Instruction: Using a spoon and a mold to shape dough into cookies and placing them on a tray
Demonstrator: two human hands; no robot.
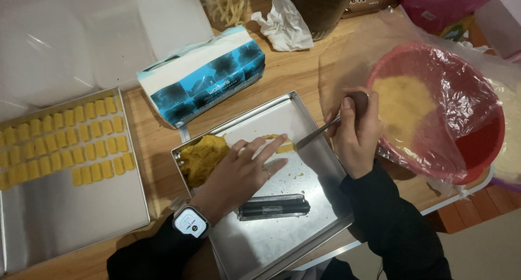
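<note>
While the left hand point(247, 168) lies flat and open in the steel tray point(320, 166), its fingers spread over a strip of yellow dough point(274, 140), the right hand point(355, 130) is closed around the handle of a knife point(315, 134) whose blade points toward the strip and meets its end near the left fingertips. A lump of darker yellow dough point(203, 158) sits in the tray's far left corner, just beside the left wrist side of the hand. Near the person in the same tray lies a dark, clear-cased cylindrical tool point(274, 206), apart from both hands. A smartwatch point(191, 223) is on the left wrist.

To the left on the wooden table point(157, 149), a second tray point(70, 209) holds rows of small yellow dough pieces point(70, 139) across its far half. Beyond the middle tray stands a blue and white tissue box point(203, 76). On the right a red bowl point(488, 144), covered with clear plastic film, holds pale crumbly dough point(404, 103), just beside the right hand. A crumpled white tissue point(282, 24) lies at the far edge.
</note>
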